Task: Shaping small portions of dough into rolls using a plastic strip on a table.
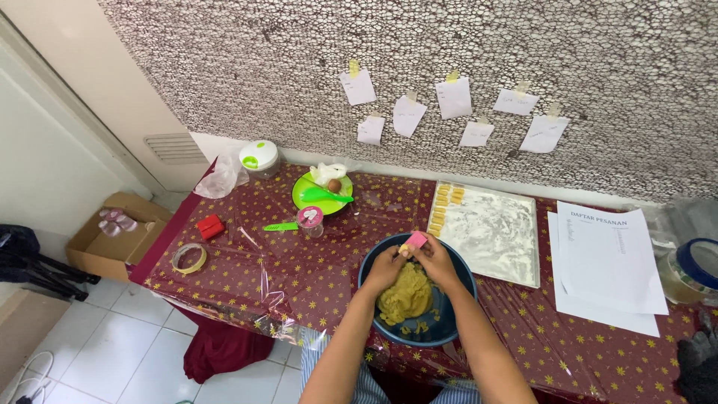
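Note:
A dark blue bowl (369, 274) at the table's near edge holds a lump of yellow dough (406, 293). Both my hands are over its far rim. My left hand (386, 266) and my right hand (435, 259) meet around a small pink mould (416, 239) with a bit of yellow dough pressed to it. Just beyond the bowl lies a floured baking tray (493, 233) with several small yellow dough pieces (444, 208) lined up along its left side.
A green plate (308, 202) carries a green scoop, a white item and a brown ball. Nearby are a pink-lidded jar (310, 219), a red box (210, 226), a tape roll (189, 258), a chopper (259, 158), paper sheets (607, 258), and a cardboard box (116, 233) on the floor.

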